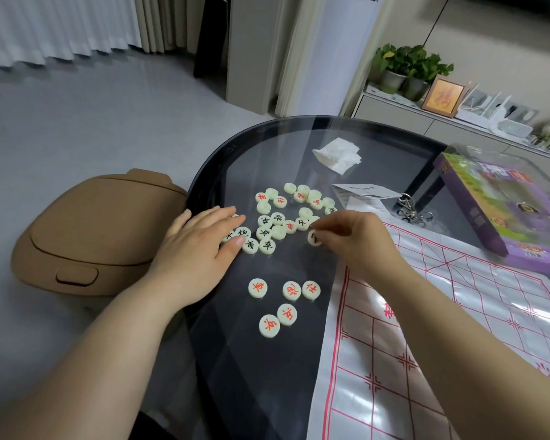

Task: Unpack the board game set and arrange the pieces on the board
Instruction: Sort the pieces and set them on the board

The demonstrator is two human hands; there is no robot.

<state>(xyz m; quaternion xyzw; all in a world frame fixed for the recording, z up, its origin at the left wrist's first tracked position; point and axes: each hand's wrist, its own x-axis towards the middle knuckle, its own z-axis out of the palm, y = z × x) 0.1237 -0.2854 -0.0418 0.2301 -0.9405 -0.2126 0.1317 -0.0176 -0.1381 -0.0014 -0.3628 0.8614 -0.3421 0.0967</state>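
Right hand (353, 238) pinches 1 cream piece (313, 238) in its fingertips, just left of the board (458, 312). Left hand (200, 246) lies flat, fingers straight and close together, touching the black-lettered pieces (251, 246) further left of the board.

The single camera rides on my head, facing forward and down along my forearms. It sits close over the near left edge of the table (267, 376), my left hand (200, 246) and right hand (356, 241) mid-frame. Its wide angle takes in the floor (108, 128) beyond.
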